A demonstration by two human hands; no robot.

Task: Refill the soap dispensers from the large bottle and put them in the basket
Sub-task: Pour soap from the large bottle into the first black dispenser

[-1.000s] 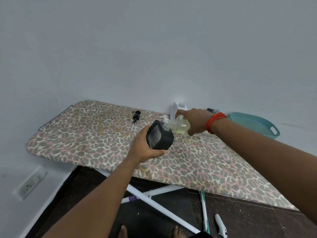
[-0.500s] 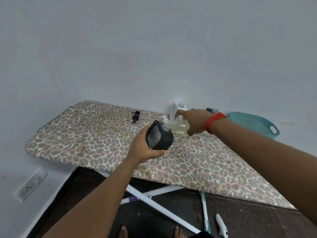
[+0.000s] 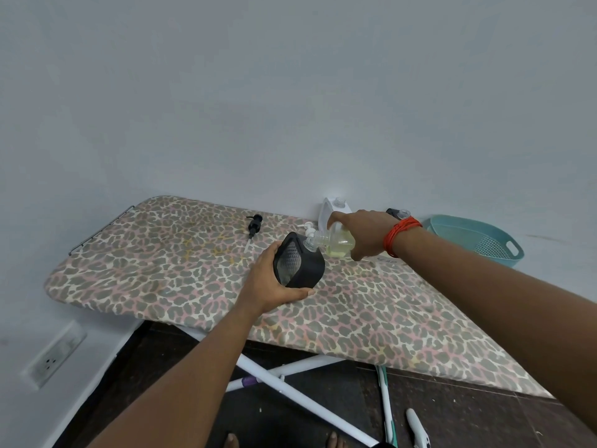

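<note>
Head view, as I watched it: the left hand (image 3: 274, 282) was wrapped round a black soap dispenser (image 3: 298, 265), holding it tilted over the middle of the ironing board (image 3: 161, 253). I could not tell whether its base touched the cover. The right hand (image 3: 365, 232), with a red thread bracelet (image 3: 400, 236) at the wrist, gripped a clear bottle (image 3: 336, 242) of pale yellow liquid. The bottle was tipped on its side, its neck meeting the dispenser's open top. I could not make out whether liquid was running. A black pump head (image 3: 254, 223) lay loose on the board to the left, apart from the dispenser, and a white pump (image 3: 307, 226) showed just behind the bottle's neck. A white jug (image 3: 326, 210) stood against the wall behind the right hand. The teal basket (image 3: 478, 237) sat by the wall, beyond the right wrist.
</note>
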